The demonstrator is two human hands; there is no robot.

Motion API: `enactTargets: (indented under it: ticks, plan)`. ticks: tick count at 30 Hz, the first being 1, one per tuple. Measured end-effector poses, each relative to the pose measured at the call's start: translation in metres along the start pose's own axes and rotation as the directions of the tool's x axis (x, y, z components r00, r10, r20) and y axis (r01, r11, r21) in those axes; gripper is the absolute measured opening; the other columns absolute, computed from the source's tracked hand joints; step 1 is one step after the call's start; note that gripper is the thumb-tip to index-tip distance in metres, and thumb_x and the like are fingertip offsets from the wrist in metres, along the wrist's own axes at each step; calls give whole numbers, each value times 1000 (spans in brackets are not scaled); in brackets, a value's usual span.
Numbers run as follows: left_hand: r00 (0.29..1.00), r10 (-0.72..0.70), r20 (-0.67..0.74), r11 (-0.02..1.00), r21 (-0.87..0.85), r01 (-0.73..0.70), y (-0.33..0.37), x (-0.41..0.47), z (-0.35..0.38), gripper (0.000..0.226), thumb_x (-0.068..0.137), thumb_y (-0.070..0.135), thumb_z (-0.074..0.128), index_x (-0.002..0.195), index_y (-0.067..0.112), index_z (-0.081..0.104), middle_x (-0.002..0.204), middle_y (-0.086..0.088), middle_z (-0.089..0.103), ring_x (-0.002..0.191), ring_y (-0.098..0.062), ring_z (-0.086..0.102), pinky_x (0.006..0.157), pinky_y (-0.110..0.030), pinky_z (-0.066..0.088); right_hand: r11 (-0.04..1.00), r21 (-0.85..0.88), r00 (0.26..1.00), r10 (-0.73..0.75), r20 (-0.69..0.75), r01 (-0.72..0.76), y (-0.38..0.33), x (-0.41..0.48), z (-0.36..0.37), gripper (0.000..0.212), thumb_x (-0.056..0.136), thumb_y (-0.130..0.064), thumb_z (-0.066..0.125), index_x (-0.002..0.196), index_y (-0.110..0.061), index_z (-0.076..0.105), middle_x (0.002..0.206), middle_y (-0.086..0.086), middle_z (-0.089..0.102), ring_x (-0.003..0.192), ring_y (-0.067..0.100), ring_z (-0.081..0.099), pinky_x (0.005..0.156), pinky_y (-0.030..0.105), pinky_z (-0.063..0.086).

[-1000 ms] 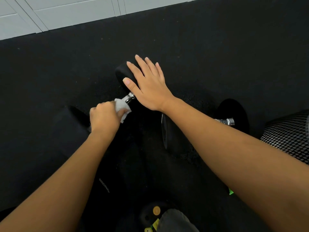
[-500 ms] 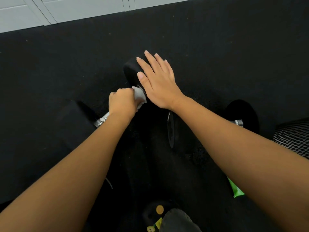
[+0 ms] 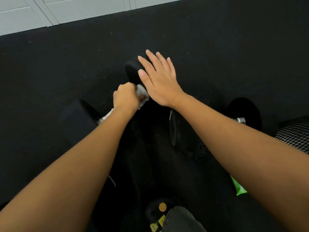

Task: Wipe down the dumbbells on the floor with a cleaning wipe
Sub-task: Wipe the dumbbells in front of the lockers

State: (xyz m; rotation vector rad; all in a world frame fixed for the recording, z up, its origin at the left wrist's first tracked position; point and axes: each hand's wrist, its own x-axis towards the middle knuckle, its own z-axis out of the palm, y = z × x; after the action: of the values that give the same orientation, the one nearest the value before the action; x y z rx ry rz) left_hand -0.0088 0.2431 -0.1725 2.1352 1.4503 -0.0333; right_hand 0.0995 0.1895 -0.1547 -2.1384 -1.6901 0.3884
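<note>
Wall: pale grey panelling runs across the top left corner and meets the floor.
Floor: black speckled rubber floor fills the rest of the view and carries everything below.
Left dumbbell: the black left dumbbell lies on the floor, slanting from lower left to upper right. Its near head is at the left, a short stretch of chrome handle shows beside the left wrist, and its far head lies beyond the hands.
Left hand: the left hand is a closed fist, clamped round the wipe and the handle, close to the far head.
Cleaning wipe: the white cleaning wipe bunches out of the right side of that fist, against the handle and just beside the right hand.
Right hand: the right hand lies flat on the far head, fingers straight and slightly spread, gripping nothing.
Bottom edge: dark fabric and a small round yellow tag; what they belong to is unclear.
Right dumbbell: a second black dumbbell lies on the floor to the right, well apart from the wipe. The right forearm crosses its middle, and a bit of chrome shows at its far head.
Green packet: a bright green packet peeks out from under the right forearm.
Mesh object: a black mesh surface sits at the right edge, near the second dumbbell.
</note>
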Motion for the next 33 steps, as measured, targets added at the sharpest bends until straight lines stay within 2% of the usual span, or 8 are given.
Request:
enactTargets:
  ticks: [3,8,14,17,22,27,30,33]
  plan:
    - [1000,13,-12,1000,-8,-14,0,2,3,26,83,31,64,96,8,65,89,-12,68,86,-31,63,81,-42,52,1000,1,1000,-8,7,8,0,0,-1,49,102,-37,23,148,-23,23,158,0,12,146,21,2,116,40,-6]
    - [999,54,4,992,116,-54,-12,-6,-3,37,83,40,63,104,9,64,95,-9,67,93,-30,61,84,-38,47,1000,3,1000,-4,12,4,0,1,-1,49,101,-38,23,148,-22,23,158,1,12,146,22,1,117,40,-6]
    - [994,-40,99,981,192,20,-20,-12,-18,36,80,34,67,104,7,64,93,-12,65,87,-30,61,71,-33,44,1000,0,1000,-6,18,6,0,0,-2,50,101,-39,22,148,-22,23,158,1,11,146,22,0,117,39,-6]
    - [989,-84,119,957,287,46,-21,-17,-24,41,80,32,70,109,5,61,99,-14,64,91,-31,61,73,-34,42,1000,1,1000,-11,18,11,0,-1,-3,50,101,-39,22,148,-22,23,158,1,12,146,22,1,117,39,-5]
    - [973,-157,170,860,507,50,-18,-23,-31,18,82,18,69,86,12,52,100,-11,62,97,-30,60,82,-35,39,1000,1,999,-19,29,19,0,-1,-5,50,101,-39,22,148,-21,22,158,1,12,146,22,1,117,40,-4]
    - [957,-220,186,738,674,38,-26,-29,-35,24,82,14,66,105,9,59,110,-10,61,104,-30,59,97,-40,36,1000,6,999,-25,28,25,1,-2,-5,51,101,-40,22,148,-21,22,158,1,11,146,22,0,117,39,-4]
    - [966,-181,183,651,758,-21,-28,-36,-35,13,81,14,63,93,13,58,103,-6,64,100,-25,61,100,-39,31,1000,4,1000,-25,20,24,1,-2,-4,50,101,-40,22,148,-21,23,158,1,12,146,23,1,117,40,-4]
    - [973,-147,178,620,783,-50,-21,-42,-37,8,82,14,60,89,14,56,100,-5,65,98,-24,61,97,-37,31,1000,-3,1000,-23,16,23,1,-1,-3,51,101,-41,22,148,-22,23,158,1,12,146,23,1,117,40,-4]
